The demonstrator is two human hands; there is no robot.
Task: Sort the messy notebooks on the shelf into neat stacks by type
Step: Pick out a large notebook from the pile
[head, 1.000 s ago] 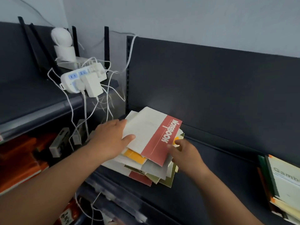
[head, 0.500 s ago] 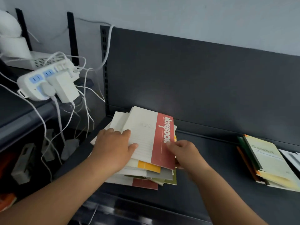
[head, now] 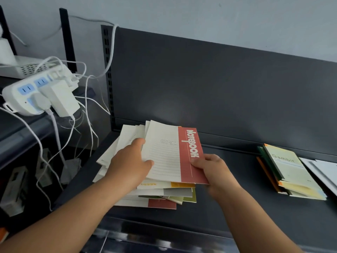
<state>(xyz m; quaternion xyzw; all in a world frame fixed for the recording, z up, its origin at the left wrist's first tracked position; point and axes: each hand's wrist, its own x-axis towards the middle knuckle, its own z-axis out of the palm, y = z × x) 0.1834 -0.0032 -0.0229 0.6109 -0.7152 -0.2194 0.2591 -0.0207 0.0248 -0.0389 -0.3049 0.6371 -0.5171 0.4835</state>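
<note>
Far left, a white power strip sits on the next shelf, and its white cables hang down in a tangle.

Next comes the left hand. It holds the left edge of the red notebook. The thumb lies on the cover and the fingers seem to slip under the edge.

The red notebook is on top of the messy pile, which lies on the left part of the dark shelf. A second ago this notebook sat crooked on the pile. Now it is turned almost straight, and its near right corner looks lifted a little off the books below.

The right hand has moved too. Before, it was just at the corner. Now it pinches the red strip at the right edge, thumb on top.

So both hands have the top book, and I think it is ready to come off the pile. The pile under it is still mixed: white, orange, green and red covers poke out all ways. Most of the sorting is not done.

Farther right, well apart, lies a small stack with the Gambit notebook on top. Some white sheets are just beside it at the edge.
</note>
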